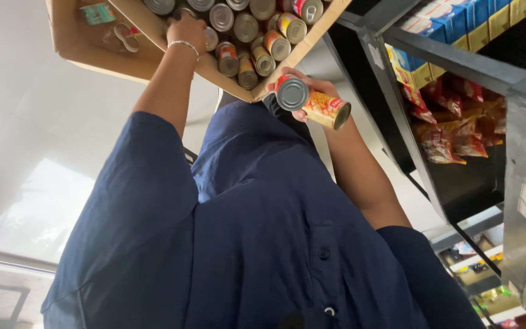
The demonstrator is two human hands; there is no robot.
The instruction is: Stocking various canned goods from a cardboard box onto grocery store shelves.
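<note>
My left arm stretches forward, sleeve at the elbow, a bracelet on the wrist, and the left hand (185, 30) curls knuckles-up. My right hand (304, 91) is out ahead too, its grip wrapped closed, forearm bare.

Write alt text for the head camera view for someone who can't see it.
A person in a navy button shirt holds a yellow-and-red labelled metal can in the right hand, while the left hand, wearing a silver bracelet, reaches into a cardboard box of similar cans. Dark store shelving with packets stands alongside.
</note>
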